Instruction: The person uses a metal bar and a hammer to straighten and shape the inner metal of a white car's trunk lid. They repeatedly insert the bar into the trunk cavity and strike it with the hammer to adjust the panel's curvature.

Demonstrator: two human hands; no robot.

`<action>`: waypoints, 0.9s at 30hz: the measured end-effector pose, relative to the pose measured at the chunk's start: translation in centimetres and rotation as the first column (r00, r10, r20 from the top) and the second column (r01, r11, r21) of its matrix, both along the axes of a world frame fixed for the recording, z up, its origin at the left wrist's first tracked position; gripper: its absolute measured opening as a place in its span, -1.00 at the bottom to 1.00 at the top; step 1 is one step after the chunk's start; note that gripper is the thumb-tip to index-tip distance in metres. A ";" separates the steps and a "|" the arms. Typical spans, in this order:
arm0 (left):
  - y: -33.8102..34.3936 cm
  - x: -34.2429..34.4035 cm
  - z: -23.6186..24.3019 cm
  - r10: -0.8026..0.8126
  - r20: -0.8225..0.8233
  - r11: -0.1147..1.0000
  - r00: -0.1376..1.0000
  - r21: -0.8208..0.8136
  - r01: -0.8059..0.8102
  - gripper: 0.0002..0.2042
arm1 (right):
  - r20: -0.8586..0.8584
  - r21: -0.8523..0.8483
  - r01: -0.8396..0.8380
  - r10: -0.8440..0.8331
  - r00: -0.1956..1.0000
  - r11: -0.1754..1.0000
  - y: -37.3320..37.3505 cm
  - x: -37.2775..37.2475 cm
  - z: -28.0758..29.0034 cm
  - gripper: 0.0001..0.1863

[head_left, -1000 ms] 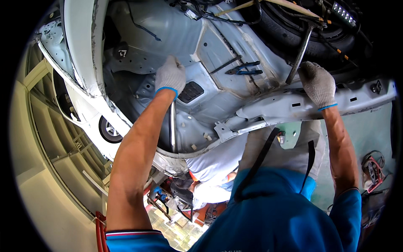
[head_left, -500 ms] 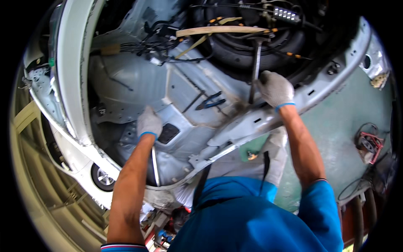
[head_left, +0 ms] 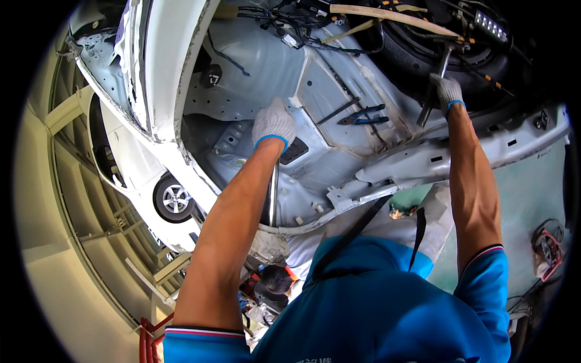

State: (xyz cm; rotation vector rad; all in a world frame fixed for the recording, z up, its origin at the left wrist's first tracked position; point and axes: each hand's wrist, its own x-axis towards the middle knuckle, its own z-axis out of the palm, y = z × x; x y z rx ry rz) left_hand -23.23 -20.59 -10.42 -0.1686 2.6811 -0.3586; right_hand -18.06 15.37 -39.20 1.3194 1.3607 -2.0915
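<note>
My left hand [head_left: 274, 125], in a white knit glove, is a closed fist over the bare metal well of a car body [head_left: 333, 160]. Below its wrist a shiny metal bar [head_left: 273, 196] runs down to the well's near edge, partly behind my forearm. Farther right my gloved right hand [head_left: 449, 91] has its fingers closed at the middle of a hammer [head_left: 427, 107] with a bright shaft and a dark grip. The hammer leans over the rim of a black tire [head_left: 405, 60]. Between my hands lie blue-handled pliers [head_left: 365, 115] and a thin dark rod [head_left: 336, 111].
A wooden stick [head_left: 393, 15] and bundled wiring [head_left: 302, 27] lie across the far side. The white car pillar [head_left: 166, 72] rises at the left, with another white car's wheel [head_left: 174, 198] beyond. A person's dark-haired head [head_left: 276, 279] is low behind the panel. Red-handled gear [head_left: 548, 254] sits on the floor.
My view has swung left, so the scene has shifted right. My right hand has moved farther along the hammer, onto its middle. The left fist stays over the well with the bar below it.
</note>
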 end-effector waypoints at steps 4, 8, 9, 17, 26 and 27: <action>0.7 -0.6 0.5 -0.001 -0.005 1.000 1.000 -0.029 0.001 -0.77 | -0.301 -0.018 0.159 -0.157 0.941 0.987 0.0 -0.9 12.3 -0.70; 1.3 -0.8 0.8 0.020 0.060 1.000 0.998 -0.018 -0.019 -0.72 | -0.476 0.284 0.137 0.016 0.879 0.949 -1.7 5.0 23.3 -0.60; 1.4 -0.7 0.9 0.013 0.069 1.000 0.998 -0.015 -0.012 -0.72 | -0.511 0.190 0.165 -0.046 0.858 0.968 -2.3 7.1 25.1 -0.55; 0.8 -1.0 0.7 -0.012 0.064 1.000 0.998 -0.017 0.013 -0.71 | -0.483 -0.362 -0.149 -0.049 0.874 0.920 -3.8 17.8 31.0 -0.36; -0.1 -1.0 0.1 -0.093 0.018 0.992 0.995 -0.084 0.095 -0.71 | -0.721 0.157 -0.546 0.473 0.506 0.823 -9.5 24.0 28.8 -0.47; 0.1 -1.3 0.2 -0.099 0.040 0.991 0.994 -0.090 0.102 -0.71 | -0.685 0.220 -0.578 0.546 0.481 0.786 -9.6 24.2 29.1 -0.52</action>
